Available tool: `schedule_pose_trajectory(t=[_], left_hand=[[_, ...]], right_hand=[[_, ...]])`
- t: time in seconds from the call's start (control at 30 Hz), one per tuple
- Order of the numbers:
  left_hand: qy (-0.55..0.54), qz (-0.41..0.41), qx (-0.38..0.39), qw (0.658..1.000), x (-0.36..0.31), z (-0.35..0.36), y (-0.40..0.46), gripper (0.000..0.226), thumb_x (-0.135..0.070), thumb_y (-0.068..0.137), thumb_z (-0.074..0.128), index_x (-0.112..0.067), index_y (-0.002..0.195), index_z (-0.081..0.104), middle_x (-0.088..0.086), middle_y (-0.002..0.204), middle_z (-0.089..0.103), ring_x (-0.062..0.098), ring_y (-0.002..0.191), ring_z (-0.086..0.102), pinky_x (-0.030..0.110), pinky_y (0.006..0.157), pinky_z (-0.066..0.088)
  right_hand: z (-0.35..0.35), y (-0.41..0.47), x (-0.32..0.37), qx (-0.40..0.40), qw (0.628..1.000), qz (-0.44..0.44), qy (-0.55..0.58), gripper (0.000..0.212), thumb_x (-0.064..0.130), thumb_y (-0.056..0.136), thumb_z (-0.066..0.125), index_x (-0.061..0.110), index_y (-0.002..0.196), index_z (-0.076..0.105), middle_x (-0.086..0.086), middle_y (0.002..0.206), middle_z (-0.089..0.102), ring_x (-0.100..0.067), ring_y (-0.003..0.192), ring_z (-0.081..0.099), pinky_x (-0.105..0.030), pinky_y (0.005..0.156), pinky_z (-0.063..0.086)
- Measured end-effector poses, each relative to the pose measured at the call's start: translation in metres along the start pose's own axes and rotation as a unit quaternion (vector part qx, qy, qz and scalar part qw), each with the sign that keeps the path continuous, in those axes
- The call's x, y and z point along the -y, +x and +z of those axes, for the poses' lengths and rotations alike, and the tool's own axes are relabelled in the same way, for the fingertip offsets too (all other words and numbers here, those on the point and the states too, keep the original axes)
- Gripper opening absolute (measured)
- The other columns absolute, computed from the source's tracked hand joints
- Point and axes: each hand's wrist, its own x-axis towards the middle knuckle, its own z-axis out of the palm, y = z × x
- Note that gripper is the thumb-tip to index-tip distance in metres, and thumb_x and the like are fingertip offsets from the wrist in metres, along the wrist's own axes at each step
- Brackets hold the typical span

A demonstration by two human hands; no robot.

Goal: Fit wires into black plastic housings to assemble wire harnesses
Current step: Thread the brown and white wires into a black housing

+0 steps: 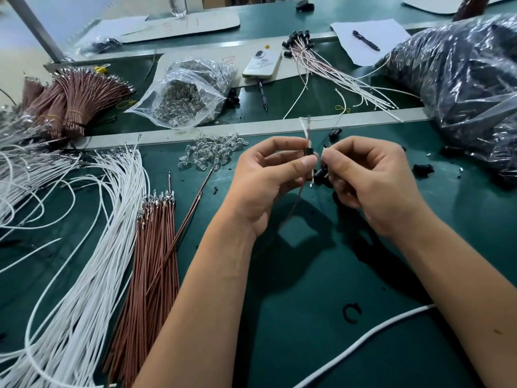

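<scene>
Above the desk's middle, the left hand (268,175) pinches a black housing (308,151) with wires (305,130) (white and brown) while the right hand (361,175) pinches something small beside it, so a skewed push could bend a terminal.

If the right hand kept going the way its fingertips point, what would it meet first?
Probably the black housing pinched in the left hand; the right hand points left at it across a narrow gap, though depth is unclear.
</scene>
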Motion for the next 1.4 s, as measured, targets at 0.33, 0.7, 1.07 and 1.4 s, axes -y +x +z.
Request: schedule_pose_trajectory(t=[0.33, 0.7, 1.07, 1.4], left_hand=[[-0.071, -0.057, -0.028, 0.995, -0.003, 0.000, 0.000, 0.025, -0.012, 0.062, 0.079, -0.018, 0.083, 0.068, 0.006, 0.087, 0.068, 0.012, 0.065, 0.062, 0.023, 0.066, 0.046], [-0.238, 0.004, -0.025, 0.971, -0.012, -0.010, 0.003, 0.023, -0.008, 0.075, 0.069, -0.010, 0.097, 0.063, 0.003, 0.083, 0.072, 0.013, 0.070, 0.067, 0.018, 0.066, 0.055], [-0.158, 0.007, -0.007, 0.987, -0.009, -0.004, 0.000, 0.023, -0.006, 0.069, 0.072, -0.008, 0.090, 0.064, 0.005, 0.080, 0.074, 0.015, 0.065, 0.070, 0.021, 0.064, 0.057], [-0.195, 0.003, -0.084, 0.977, -0.008, -0.001, 0.004, 0.027, -0.008, 0.067, 0.074, -0.007, 0.093, 0.066, 0.004, 0.077, 0.073, 0.009, 0.060, 0.066, 0.016, 0.059, 0.054]], right_hand=[[0.006, -0.004, -0.002, 0.041, 0.990, -0.058, -0.119, 0.011, 0.021, 0.087, 0.083, 0.017, 0.081, 0.075, 0.013, 0.056, 0.062, -0.001, 0.045, 0.049, -0.011, 0.046, 0.037], [0.000, -0.015, 0.018, 0.385, 0.908, 0.125, -0.110, 0.010, 0.017, 0.088, 0.076, 0.010, 0.083, 0.071, 0.001, 0.060, 0.057, -0.008, 0.045, 0.045, -0.018, 0.040, 0.035], [0.014, -0.013, 0.010, 0.165, 0.981, 0.097, -0.024, 0.035, 0.035, 0.091, 0.075, 0.001, 0.083, 0.070, -0.008, 0.061, 0.058, -0.011, 0.040, 0.044, -0.015, 0.034, 0.027], [0.007, -0.013, 0.016, 0.220, 0.971, 0.082, -0.048, 0.024, 0.013, 0.096, 0.071, 0.004, 0.073, 0.072, -0.010, 0.053, 0.057, -0.011, 0.035, 0.039, -0.014, 0.036, 0.028]])
